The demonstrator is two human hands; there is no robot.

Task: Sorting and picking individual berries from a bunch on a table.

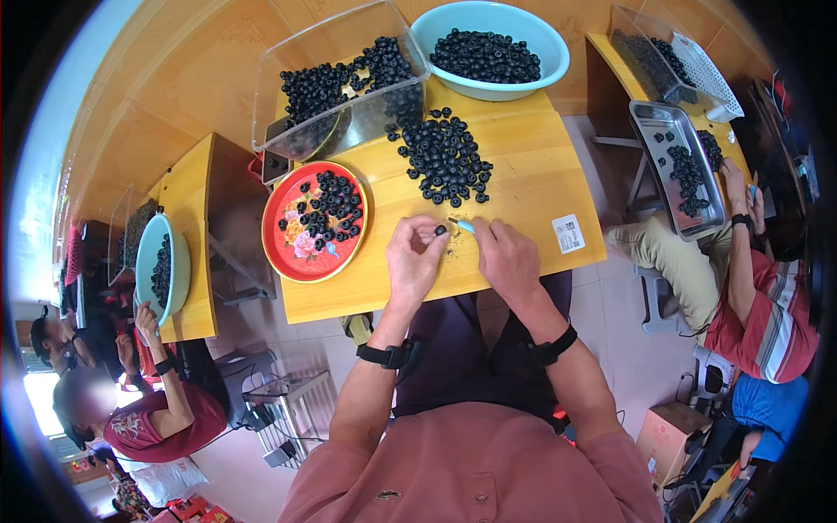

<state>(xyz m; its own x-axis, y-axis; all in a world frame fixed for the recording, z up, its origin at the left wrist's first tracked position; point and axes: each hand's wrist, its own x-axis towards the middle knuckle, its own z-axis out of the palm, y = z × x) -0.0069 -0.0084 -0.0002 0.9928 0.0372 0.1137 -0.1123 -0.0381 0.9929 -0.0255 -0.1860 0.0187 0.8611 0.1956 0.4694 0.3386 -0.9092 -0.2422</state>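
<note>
Nearest the camera, one small dark round fruit (440,230) was pinched in the left hand (414,257) and a pale-blue tool (466,227) gripped in the right hand (508,259); processed fruit lay on the red round floral tray (281,247), a loose pile (445,159) remaining on the yellow wooden table (532,187).

Red plate (295,261) left on yellow table (523,187), dark berries on it. Loose berry pile (446,159) mid-table. Clear bin (288,65) far left, berries inside. Teal bowl (547,63) far, full of berries. White label (568,234) near right edge. Right table: metal tray (656,122), white basket (711,78), another person (767,322) seated. Left table: second teal bowl (179,261), person in red (153,423).
</note>
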